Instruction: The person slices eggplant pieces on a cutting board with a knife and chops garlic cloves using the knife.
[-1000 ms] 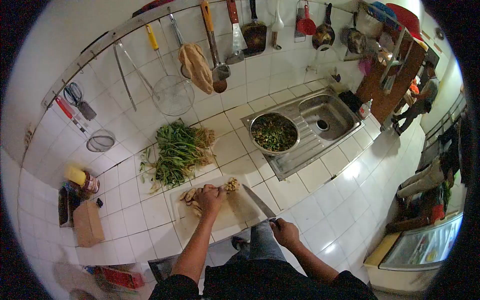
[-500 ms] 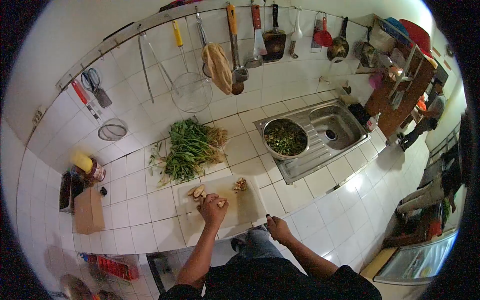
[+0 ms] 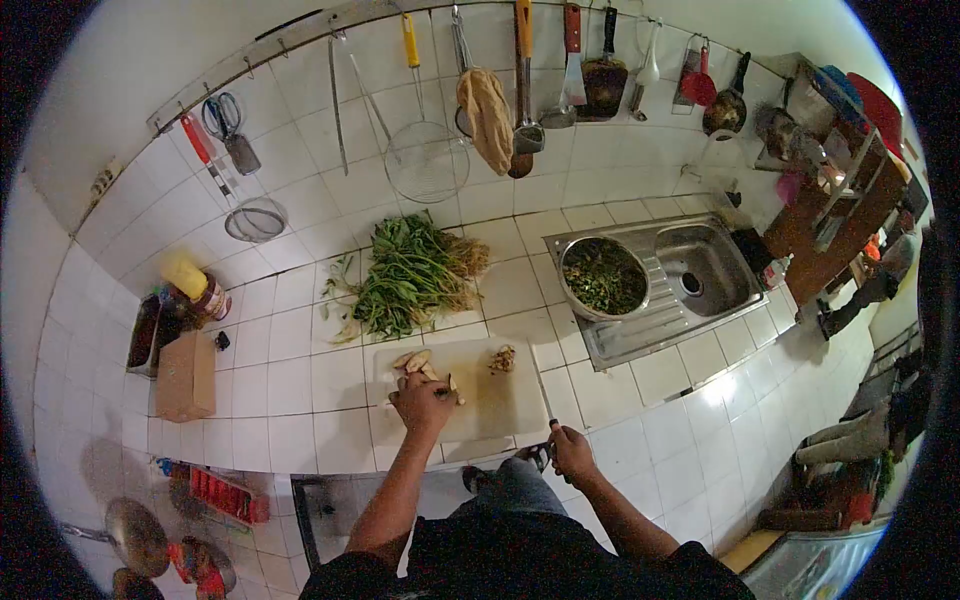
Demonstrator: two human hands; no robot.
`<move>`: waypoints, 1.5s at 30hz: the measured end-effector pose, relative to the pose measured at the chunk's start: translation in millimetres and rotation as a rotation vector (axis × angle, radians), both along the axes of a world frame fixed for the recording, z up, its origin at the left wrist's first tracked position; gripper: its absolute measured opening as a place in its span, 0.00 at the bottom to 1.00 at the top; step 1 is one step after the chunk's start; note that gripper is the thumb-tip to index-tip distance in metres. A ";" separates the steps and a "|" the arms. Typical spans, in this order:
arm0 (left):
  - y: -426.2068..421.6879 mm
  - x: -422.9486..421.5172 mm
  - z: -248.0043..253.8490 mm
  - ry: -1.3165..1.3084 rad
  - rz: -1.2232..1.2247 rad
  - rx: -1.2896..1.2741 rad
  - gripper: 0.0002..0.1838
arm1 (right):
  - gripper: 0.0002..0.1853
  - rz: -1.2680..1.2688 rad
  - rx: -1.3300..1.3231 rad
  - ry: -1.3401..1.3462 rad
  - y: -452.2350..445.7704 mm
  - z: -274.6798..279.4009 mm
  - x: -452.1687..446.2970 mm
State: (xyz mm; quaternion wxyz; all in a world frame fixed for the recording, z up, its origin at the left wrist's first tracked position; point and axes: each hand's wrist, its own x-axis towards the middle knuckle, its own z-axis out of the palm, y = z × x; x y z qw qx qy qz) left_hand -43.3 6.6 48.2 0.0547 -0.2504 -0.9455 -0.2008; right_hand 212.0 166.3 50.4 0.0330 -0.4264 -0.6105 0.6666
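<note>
Right hand (image 3: 572,455) holding knife (image 3: 545,397), now swung toward 12 o'clock, so no cut underway; left hand (image 3: 423,403) over slices (image 3: 417,361), grip unclear

Kitchen: steel sink (image 3: 735,295), wall-hung wire strainer (image 3: 427,165), chopping board (image 3: 505,415).

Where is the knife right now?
In the head view, the knife is in the right hand, by the right edge of the cutting board.

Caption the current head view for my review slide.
Left hand at pale pieces on a cutting board, right hand gripping a knife, leafy greens lying behind the board.
</note>
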 end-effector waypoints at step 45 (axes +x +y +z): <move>61.4 36.0 -8.8 -0.317 0.300 -0.032 0.10 | 0.24 0.692 0.430 0.032 -17.5 -8.3 -50.3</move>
